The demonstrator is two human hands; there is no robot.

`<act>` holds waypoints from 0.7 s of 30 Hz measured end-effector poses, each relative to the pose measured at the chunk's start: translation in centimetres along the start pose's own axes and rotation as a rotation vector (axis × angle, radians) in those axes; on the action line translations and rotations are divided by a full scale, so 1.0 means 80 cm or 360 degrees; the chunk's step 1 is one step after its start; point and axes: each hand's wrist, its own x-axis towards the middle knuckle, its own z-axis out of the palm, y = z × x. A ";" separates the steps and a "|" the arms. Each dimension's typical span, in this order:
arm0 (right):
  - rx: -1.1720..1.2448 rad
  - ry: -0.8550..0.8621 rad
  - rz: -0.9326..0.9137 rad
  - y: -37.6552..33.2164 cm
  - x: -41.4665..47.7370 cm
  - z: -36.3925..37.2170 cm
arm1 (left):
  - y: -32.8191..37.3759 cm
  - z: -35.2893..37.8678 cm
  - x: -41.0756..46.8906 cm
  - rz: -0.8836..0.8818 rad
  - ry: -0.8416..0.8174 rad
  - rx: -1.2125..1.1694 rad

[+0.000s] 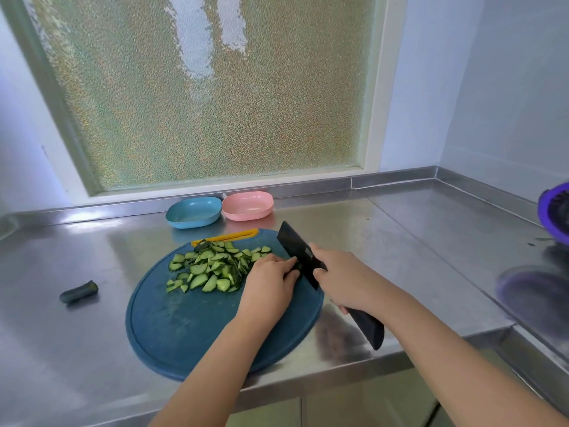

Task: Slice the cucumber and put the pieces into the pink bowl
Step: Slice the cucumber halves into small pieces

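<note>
Several cucumber slices (212,266) lie heaped on a round blue cutting board (172,328). My left hand (271,285) curls over a small remaining cucumber piece (294,269) on the board, mostly hidden under its fingers. My right hand (345,275) grips a black cleaver (295,248) whose blade stands right against the left fingertips. The empty pink bowl (248,205) sits behind the board at the counter's back.
A blue bowl (193,212) stands left of the pink one. A cucumber end (78,291) lies on the steel counter (400,241) left of the board. A purple object (555,211) sits at the right edge. The counter's front edge runs under my forearms.
</note>
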 end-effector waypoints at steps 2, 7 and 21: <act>0.0002 0.0006 0.0024 -0.001 0.002 0.009 | 0.000 -0.001 0.000 -0.0018 -0.0006 -0.0019; 0.0044 0.0081 0.0125 -0.007 0.001 0.021 | 0.003 -0.004 0.000 -0.0081 0.0023 -0.0079; 0.0089 0.0140 0.0086 -0.009 -0.012 0.009 | 0.001 -0.005 -0.002 -0.0098 0.0043 -0.0226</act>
